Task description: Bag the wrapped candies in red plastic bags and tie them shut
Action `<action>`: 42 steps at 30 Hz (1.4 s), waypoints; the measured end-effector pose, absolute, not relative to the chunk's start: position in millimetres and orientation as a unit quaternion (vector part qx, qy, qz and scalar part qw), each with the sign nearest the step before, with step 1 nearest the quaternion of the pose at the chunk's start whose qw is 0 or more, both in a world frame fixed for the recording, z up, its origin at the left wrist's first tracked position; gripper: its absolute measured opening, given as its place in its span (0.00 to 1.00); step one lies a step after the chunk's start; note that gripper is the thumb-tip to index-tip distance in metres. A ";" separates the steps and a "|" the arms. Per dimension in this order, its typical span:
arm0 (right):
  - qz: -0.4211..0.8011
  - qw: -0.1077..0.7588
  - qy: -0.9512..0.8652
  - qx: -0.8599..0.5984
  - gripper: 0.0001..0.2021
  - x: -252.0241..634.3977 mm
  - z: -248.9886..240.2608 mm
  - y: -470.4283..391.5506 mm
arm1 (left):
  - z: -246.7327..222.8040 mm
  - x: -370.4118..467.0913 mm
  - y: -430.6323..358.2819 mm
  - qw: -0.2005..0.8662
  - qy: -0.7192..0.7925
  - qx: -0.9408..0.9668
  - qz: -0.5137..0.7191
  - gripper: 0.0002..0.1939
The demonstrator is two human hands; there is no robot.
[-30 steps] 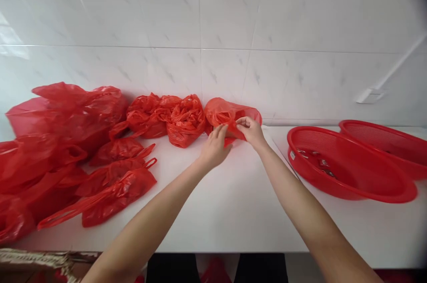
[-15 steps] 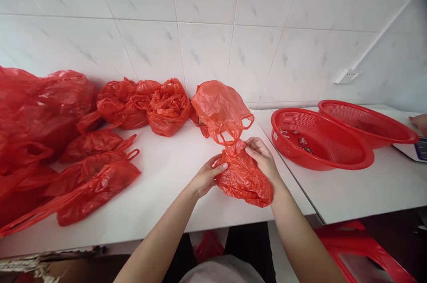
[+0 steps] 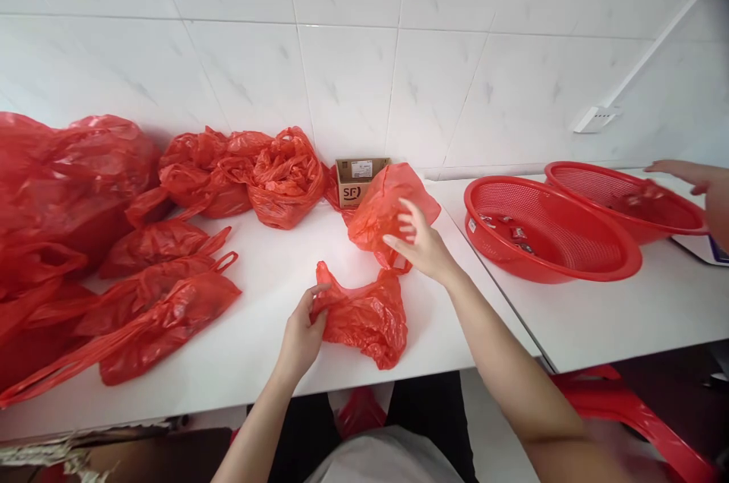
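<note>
off the near bag (image 3: 370, 316) now, right hand (image 3: 424, 244) has fingers spread at the far bag (image 3: 379, 202); left hand (image 3: 301, 335) pinches the near bag's left edge. probably light, limp, slippery: grip gathered folds.

At the back edge of the white table (image 3: 273, 255), a thin red plastic bag (image 3: 376, 202) hides the lower right of a brown cardboard box (image 3: 349, 191); the label print is too small to read. The right hand (image 3: 418, 240) covers part of that bag. Bulky red plastic bags (image 3: 39, 179) at the table's left end are cut off, as is a co-worker's hand (image 3: 698, 175) opposite, above blurred contents in a perforated red plastic basket (image 3: 680, 225).
</note>
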State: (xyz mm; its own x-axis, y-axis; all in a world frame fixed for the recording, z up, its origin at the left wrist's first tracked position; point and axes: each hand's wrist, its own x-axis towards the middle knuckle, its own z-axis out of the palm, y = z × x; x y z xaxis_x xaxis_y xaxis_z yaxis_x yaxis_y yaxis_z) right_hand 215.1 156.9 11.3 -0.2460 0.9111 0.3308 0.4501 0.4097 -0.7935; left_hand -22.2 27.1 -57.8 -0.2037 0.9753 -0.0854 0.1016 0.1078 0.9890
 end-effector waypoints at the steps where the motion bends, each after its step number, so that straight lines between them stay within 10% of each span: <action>1: 0.256 0.370 -0.759 -0.471 0.40 207.9 14.5 167.8 | -56.9 -22.7 24.4 0.434 0.603 0.455 0.490 0.22; 10: 0.137 0.304 -0.721 -0.607 0.08 217.9 7.3 253.6 | -52.0 -53.3 -6.1 0.367 0.658 0.438 0.490 0.21; 18: -0.049 0.558 -0.660 -0.501 0.18 199.8 113.8 303.6 | -47.2 -50.6 -2.7 0.324 0.657 0.433 0.526 0.19; 25: 0.149 0.353 -0.770 -0.510 0.24 150.0 88.7 340.2 | -48.0 -29.0 -3.2 0.305 0.646 0.444 0.541 0.18; 30: 0.156 0.441 -0.787 -0.401 0.15 139.9 73.6 272.1 | -46.0 -32.9 1.0 0.276 0.647 0.449 0.551 0.18; 36: 0.345 0.063 -0.918 -0.185 0.07 150.5 26.1 136.5 | -43.1 -39.6 11.1 0.223 0.639 0.476 0.562 0.17; 42: 0.270 0.062 -0.930 -0.240 0.04 186.3 24.3 121.4 | -38.5 -53.0 13.1 0.176 0.654 0.455 0.578 0.18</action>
State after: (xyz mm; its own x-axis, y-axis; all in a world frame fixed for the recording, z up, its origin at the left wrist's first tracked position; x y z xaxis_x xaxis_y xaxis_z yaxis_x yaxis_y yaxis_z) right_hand 186.3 121.4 24.3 -0.8775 0.4795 -0.0136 0.4122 0.7393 -0.5324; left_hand -53.0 13.1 -38.5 -0.5243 0.7981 0.2968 0.3919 -0.0833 0.9162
